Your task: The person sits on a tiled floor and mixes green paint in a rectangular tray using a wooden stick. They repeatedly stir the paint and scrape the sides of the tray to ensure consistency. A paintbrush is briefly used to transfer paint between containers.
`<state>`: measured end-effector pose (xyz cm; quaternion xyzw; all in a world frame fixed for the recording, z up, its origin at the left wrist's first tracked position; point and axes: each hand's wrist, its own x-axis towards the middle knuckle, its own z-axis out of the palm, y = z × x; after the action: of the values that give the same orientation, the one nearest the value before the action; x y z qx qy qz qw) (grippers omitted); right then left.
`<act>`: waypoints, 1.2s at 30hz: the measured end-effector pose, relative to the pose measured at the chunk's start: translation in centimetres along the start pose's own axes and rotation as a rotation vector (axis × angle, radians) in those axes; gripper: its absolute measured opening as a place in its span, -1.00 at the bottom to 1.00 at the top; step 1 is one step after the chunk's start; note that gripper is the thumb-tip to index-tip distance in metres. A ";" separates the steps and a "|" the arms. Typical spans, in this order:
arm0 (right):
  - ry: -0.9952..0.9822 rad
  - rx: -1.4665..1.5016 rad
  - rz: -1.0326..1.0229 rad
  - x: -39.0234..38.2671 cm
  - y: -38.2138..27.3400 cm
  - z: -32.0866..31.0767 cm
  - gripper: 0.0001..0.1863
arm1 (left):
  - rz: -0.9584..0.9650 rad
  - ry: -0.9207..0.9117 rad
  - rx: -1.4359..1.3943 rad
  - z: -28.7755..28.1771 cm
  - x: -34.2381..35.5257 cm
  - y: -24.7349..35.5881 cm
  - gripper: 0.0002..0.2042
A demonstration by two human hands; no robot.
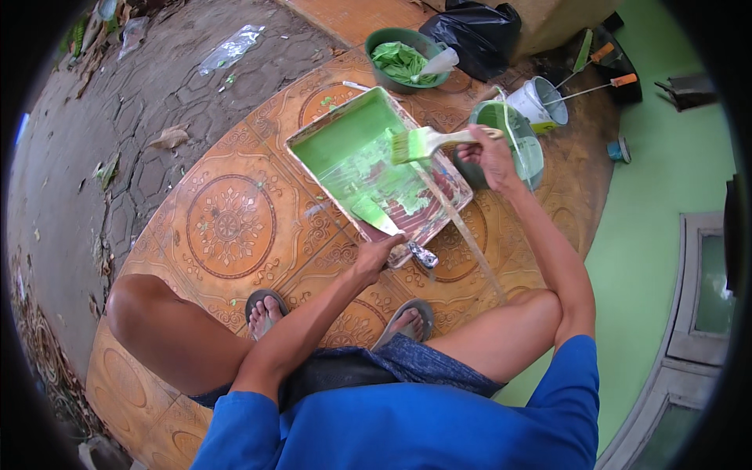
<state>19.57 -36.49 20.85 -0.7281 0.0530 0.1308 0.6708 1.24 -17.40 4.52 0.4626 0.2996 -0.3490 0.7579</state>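
My right hand (492, 159) grips the pale handle of a wide paintbrush (429, 143) above the paint tray (327, 186). Light green paint coats the bristles, which point left. My left hand (381, 255) is closed around a scraper (377, 217) at the tray's near edge; its blade is smeared green and reaches over the tray, while the paint-spotted handle end sticks out to the right. Green paint fills the tray's far end, thinning to streaks on the ribbed near slope. A long pale stick (474, 247) slants from the tray toward my right knee.
Behind my right hand stands a green bucket (526, 157), beside a white pail (540, 103) with orange-handled tools. Farther back are a green basin (392, 41) with green plastic and a black bag (474, 35). A green wall (619, 258) rises at right; patterned tiles (227, 223) surround my feet.
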 end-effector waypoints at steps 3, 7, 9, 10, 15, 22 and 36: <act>-0.127 -0.087 0.049 1.0 2.3 2.9 -0.70 | -0.013 0.003 -0.017 -0.2 0.3 -0.1 -0.71; -0.106 -0.228 0.069 1.5 4.2 5.3 -0.68 | -0.031 -0.018 -0.068 0.0 -0.3 0.4 -0.71; -0.089 -0.383 0.068 1.6 4.4 5.4 -0.67 | -0.035 -0.035 -0.084 0.3 -1.1 1.0 -0.70; -0.112 -0.479 0.012 1.7 4.3 5.5 -0.69 | -0.028 -0.042 -0.090 0.3 -1.2 1.1 -0.69; -0.362 -0.985 -0.343 0.8 3.3 8.0 -0.67 | -0.044 -0.006 -0.047 0.5 -1.7 1.7 -0.62; -0.501 -1.071 -0.576 -1.0 0.5 9.3 -0.59 | -0.055 0.011 -0.038 0.2 -1.6 1.5 -0.58; -0.336 -0.826 -0.397 -2.2 -0.3 5.1 -0.72 | -0.007 -0.001 -0.184 -0.6 -0.1 0.0 -0.56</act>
<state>16.89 -31.64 21.35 -0.8982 -0.2522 0.1261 0.3373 1.08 -16.86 4.34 0.3897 0.3315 -0.3228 0.7963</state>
